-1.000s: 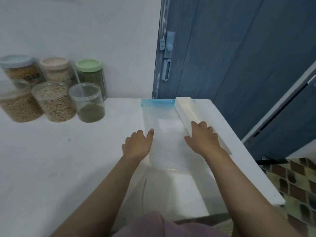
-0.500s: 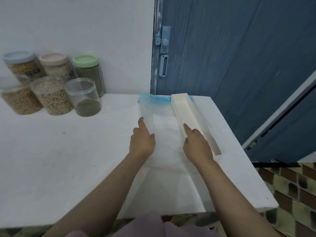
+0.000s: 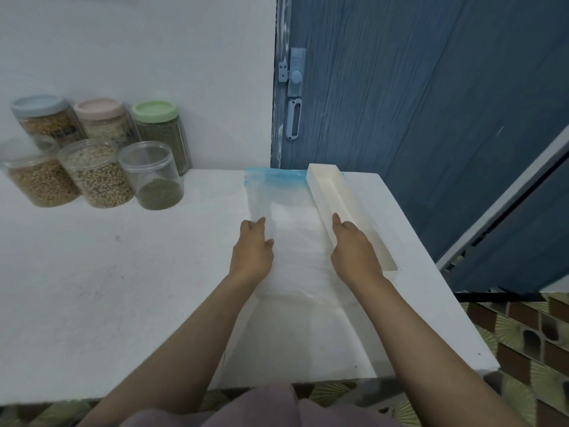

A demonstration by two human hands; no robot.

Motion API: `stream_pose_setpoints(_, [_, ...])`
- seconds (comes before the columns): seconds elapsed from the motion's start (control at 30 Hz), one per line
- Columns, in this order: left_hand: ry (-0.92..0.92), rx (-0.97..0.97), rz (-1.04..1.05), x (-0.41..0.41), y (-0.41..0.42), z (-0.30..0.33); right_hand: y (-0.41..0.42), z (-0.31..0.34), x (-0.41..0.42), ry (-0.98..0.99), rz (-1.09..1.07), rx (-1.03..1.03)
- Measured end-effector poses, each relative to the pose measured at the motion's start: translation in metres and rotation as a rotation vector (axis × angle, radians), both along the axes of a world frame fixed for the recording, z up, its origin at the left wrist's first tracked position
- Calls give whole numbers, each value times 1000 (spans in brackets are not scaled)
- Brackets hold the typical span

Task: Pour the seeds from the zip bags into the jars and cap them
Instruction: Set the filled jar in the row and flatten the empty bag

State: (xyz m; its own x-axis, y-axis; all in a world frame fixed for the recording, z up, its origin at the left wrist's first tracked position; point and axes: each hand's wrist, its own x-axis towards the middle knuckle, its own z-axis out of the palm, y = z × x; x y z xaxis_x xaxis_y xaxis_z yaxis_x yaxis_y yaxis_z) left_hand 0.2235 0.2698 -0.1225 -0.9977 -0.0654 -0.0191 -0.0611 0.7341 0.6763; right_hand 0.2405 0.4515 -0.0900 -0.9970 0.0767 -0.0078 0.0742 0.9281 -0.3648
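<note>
Head view: you pressed an empty zip bag (image 3: pixel 289 235) flat on the counter (image 3: pixel 123 272).
Your left hand (image 3: pixel 253 253) and right hand (image 3: pixel 354 252) lay open, fingers extended along its edges, likely smoothing it; jars (image 3: pixel 101 174) stood well apart, back left.

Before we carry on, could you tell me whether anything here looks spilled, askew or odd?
No spill shows. Three front jars, including the jar of green seeds, stand without the coloured caps of the back row. The zip bag lies flat, apparently empty, under both hands, left and right.
</note>
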Motion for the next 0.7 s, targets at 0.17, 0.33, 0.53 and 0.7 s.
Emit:
stream_pose_setpoints(0.17, [19,33,21,-8,-27,2,2,19,-11,106,-8,0])
stream_pose_setpoints(0.33, [11,24,45,-13,-73,4,20,20,-20,100,-79,51])
stream_pose_setpoints(0.53, [-62,-19,48,-5,-108,1,24,-13,-8,-142,-92,112])
stream_pose_setpoints(0.7, [-103,-52,17,-4,-117,4,3,-15,-6,197,14,118])
